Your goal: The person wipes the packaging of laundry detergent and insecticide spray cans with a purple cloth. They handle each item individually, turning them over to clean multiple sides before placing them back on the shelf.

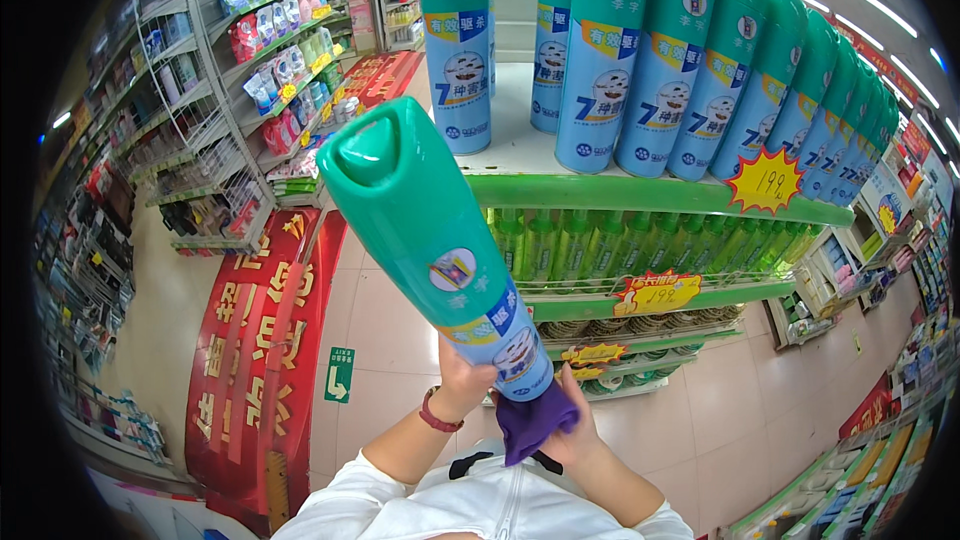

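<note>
A large insecticide spray can (480, 292) with a green cap and a light blue body is tilted up in front of me, its cap towards the upper left. My left hand (465, 379) grips the can's lower part and wears a dark red wristband. In my right hand (574, 427) is a purple cloth (536, 420), bunched against the can's base. Some of my right fingers are hidden behind the cloth and can. Ahead, several matching spray cans (600, 75) stand upright on the white top shelf (517, 142), with a gap in the front row.
Below the cans, green bottles (600, 244) fill a shelf with a green front edge (645, 199). Coiled items (652, 322) lie lower. Starburst price tags (765, 180) stick out from the edges. Stocked shelves (277, 52) stand left, beside a red floor mat (255, 345).
</note>
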